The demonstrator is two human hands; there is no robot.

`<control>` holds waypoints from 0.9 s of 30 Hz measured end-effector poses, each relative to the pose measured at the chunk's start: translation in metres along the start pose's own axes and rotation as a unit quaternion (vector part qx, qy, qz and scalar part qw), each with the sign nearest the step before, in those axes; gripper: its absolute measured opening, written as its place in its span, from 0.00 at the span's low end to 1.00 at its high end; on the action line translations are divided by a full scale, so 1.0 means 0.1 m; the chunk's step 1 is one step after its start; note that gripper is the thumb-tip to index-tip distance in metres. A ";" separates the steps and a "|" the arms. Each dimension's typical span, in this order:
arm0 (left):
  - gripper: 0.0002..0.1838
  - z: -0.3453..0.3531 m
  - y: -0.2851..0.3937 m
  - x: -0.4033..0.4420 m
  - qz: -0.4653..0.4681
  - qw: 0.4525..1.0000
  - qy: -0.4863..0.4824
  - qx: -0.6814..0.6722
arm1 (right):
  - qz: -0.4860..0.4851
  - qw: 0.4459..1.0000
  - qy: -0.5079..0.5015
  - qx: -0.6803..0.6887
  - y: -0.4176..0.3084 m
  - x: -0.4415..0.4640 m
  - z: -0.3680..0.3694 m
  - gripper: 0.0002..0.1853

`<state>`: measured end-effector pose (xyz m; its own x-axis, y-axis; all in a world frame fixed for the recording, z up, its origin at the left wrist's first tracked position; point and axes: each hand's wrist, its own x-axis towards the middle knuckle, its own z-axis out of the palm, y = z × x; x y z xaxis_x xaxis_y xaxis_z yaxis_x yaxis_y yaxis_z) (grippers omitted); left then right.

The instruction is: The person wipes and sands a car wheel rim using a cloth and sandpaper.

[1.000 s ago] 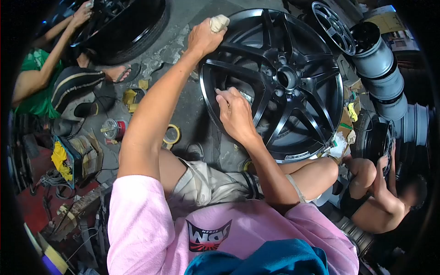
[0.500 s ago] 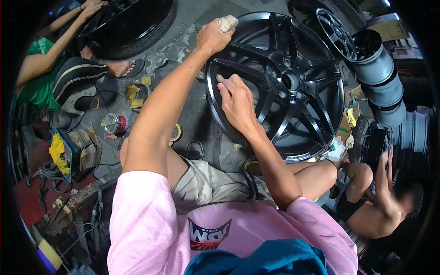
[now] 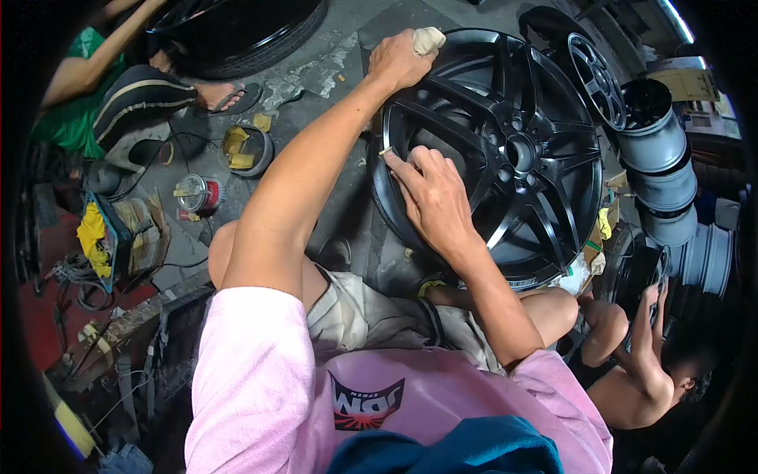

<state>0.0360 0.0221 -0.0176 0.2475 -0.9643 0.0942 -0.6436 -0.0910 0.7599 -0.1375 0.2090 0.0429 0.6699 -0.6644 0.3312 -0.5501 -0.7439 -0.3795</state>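
A large black multi-spoke wheel rim (image 3: 496, 87) stands before me, its face towards the camera. My left hand (image 3: 401, 62) is closed around a bunched cream cloth (image 3: 428, 41) at the rim's upper left edge. Lower on the same side, my right hand (image 3: 436, 189) reaches across the spokes. Its thumb and index finger pinch a small tan piece (image 3: 385, 152) against the outer lip; the other fingers are curled.
A bowl with yellow scraps (image 3: 254, 152) and an open can (image 3: 197, 193) sit on the floor at left. Grey rims (image 3: 651, 146) are stacked at right. One person (image 3: 75, 122) sits upper left, another (image 3: 639, 387) lower right, hands on a dark wheel.
The whole view has shifted, so the rim and both hands appear farther right. My right fingertips are nearer the rim's outer edge, and the tan piece now shows. The cloth stays in my left hand.
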 end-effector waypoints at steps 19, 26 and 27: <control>0.29 -0.01 0.05 -0.02 -0.012 1.000 -0.028 0.003 | 0.057 0.996 -0.007 -0.068 -0.21 0.14 0.09 0.19; 0.30 -0.03 0.07 0.00 -0.012 0.999 -0.030 0.010 | -0.010 0.996 -0.014 -0.093 -0.05 0.24 0.08 0.21; 0.30 -0.02 0.06 0.00 -0.016 0.999 -0.034 0.009 | -0.015 0.996 -0.016 -0.091 -0.02 0.22 0.05 0.21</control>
<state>0.0339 0.0222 -0.0120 0.2191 -0.9754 0.0252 -0.6498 -0.1266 0.7495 -0.1191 0.1960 0.0461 0.7012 -0.6414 0.3113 -0.6093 -0.7659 -0.2054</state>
